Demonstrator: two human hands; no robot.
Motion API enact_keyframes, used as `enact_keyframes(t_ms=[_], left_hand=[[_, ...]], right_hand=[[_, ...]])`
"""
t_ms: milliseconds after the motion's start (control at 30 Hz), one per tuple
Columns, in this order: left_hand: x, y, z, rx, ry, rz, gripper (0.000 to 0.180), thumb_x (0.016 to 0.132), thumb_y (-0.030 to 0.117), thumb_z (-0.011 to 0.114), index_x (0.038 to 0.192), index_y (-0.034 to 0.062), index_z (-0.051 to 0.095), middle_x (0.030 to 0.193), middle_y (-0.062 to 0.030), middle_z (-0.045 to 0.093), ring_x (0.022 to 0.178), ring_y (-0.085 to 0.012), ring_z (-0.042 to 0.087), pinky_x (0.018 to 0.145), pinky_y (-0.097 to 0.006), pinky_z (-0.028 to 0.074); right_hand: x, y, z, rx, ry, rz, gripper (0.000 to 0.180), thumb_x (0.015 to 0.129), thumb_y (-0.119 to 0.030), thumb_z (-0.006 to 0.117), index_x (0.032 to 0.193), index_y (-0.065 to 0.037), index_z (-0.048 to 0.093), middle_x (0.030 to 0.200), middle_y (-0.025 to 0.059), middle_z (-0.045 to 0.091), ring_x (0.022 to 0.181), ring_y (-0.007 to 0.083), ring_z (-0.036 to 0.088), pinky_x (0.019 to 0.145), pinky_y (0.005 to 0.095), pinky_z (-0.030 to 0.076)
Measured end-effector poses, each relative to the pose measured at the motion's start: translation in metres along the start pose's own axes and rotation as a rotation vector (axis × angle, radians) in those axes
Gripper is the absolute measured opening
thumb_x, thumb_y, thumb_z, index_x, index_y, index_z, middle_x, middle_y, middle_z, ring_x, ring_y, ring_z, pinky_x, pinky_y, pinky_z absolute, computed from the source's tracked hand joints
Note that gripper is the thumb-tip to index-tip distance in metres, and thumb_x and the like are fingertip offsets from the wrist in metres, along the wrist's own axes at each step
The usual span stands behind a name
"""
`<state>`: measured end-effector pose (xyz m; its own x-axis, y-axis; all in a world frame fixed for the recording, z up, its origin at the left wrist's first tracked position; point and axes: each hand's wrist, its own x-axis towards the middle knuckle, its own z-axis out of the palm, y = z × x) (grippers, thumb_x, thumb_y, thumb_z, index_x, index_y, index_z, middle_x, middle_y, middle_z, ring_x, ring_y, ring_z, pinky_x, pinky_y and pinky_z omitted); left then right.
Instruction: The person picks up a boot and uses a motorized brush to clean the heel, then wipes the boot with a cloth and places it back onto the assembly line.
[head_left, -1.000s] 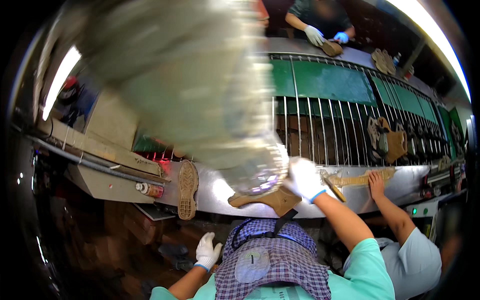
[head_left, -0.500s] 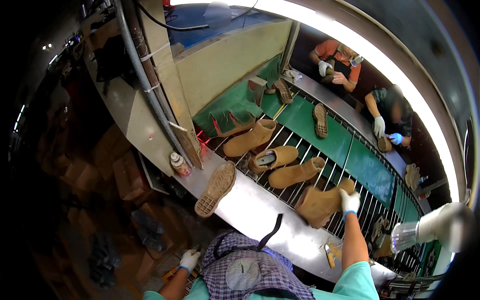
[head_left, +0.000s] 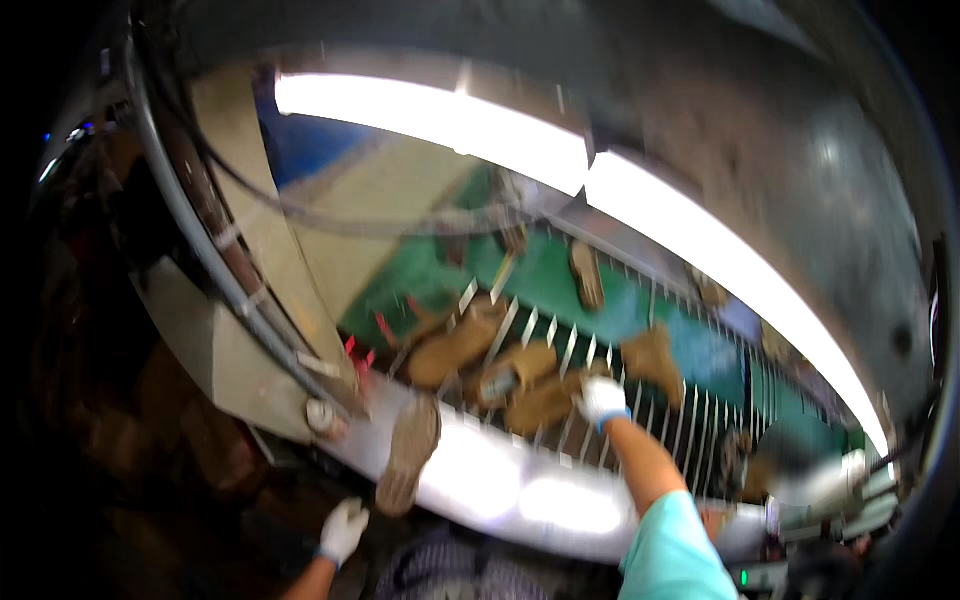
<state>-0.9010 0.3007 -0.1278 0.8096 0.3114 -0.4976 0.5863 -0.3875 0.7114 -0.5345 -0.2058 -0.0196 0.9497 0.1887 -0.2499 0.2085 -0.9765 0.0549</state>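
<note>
My right hand point(head_left: 603, 400), in a white glove with a blue cuff, is closed at the upper end of a tan ankle boot point(head_left: 545, 407) lying on the bar rack; motion blur hides the exact grip. To its left lie a second tan boot point(head_left: 517, 374), opening upward, and a third boot point(head_left: 455, 345). Farther right, another tan boot point(head_left: 655, 362) rests at the edge of the bars and the green surface. My gloved left hand point(head_left: 343, 530) hangs below the bench edge, fingers partly spread, with nothing visible in it. Near it a brown shoe sole point(head_left: 410, 455) overhangs the metal ledge.
A small bottle point(head_left: 322, 416) stands on the ledge beside the grey pipe point(head_left: 190, 220). Another sole point(head_left: 587, 275) lies on the green surface point(head_left: 630, 300). A bright lamp tube point(head_left: 430, 110) crosses overhead. A blurred lamp-like fixture point(head_left: 805, 465) stands at right.
The boot my right hand held now lies farther back on the rack, released. That hand has moved left to another boot. My left hand has risen slightly. The view has tilted and blurred.
</note>
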Motion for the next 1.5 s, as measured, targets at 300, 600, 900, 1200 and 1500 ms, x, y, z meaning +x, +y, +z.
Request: enact_keyframes(t_ms=[300,600,900,1200,1500], left_hand=[[0.066,0.084,0.055,-0.04,0.068,0.314,0.043,0.097,0.021,0.076,0.133,-0.0004,0.068,0.131,-0.0191,0.07,0.117,-0.0349,0.071,0.104,-0.043,0.055],[0.067,0.138,0.04,0.205,0.108,0.397,0.045,0.094,0.025,0.077,0.133,0.005,0.068,0.133,-0.0196,0.067,0.122,-0.0422,0.065,0.106,-0.049,0.053],[0.215,0.19,0.13,0.55,0.386,0.455,0.094,0.084,0.042,0.083,0.16,0.0073,0.04,0.154,-0.0221,0.05,0.139,-0.0451,0.05,0.115,-0.053,0.045],[0.227,0.221,0.101,0.47,0.018,0.299,0.066,0.08,0.055,0.081,0.12,0.0025,0.074,0.116,-0.03,0.074,0.109,-0.0402,0.074,0.097,-0.048,0.058],[0.068,0.256,0.081,-0.493,-0.52,0.19,0.034,0.105,0.013,0.063,0.135,-0.0036,0.066,0.122,-0.011,0.072,0.109,-0.02,0.067,0.098,-0.037,0.056]], right_hand=[[-0.194,-0.077,-0.007,0.463,-0.212,-0.143,0.041,0.096,-0.037,0.066,0.09,0.002,0.076,0.078,0.021,0.073,0.071,0.0427,0.07,0.079,0.0451,0.058],[-0.139,-0.002,0.084,0.577,0.341,1.08,0.09,0.079,-0.064,0.085,0.138,0.002,0.065,0.123,0.0242,0.07,0.116,0.0384,0.07,0.105,0.0472,0.055],[-0.148,-0.043,0.101,0.779,0.031,0.703,0.115,0.076,-0.07,0.084,0.151,0.009,0.047,0.137,0.0336,0.063,0.128,0.0457,0.064,0.11,0.0467,0.052],[-0.133,-0.028,0.136,1.417,-0.006,0.394,0.067,0.096,-0.038,0.081,0.14,0.006,0.057,0.124,0.0178,0.073,0.108,0.0263,0.072,0.097,0.0395,0.058],[-0.299,-0.044,0.12,1.525,0.035,0.236,0.069,0.103,-0.066,0.058,0.144,-0.012,0.058,0.126,0.0106,0.068,0.112,0.0283,0.066,0.103,0.0445,0.054]])
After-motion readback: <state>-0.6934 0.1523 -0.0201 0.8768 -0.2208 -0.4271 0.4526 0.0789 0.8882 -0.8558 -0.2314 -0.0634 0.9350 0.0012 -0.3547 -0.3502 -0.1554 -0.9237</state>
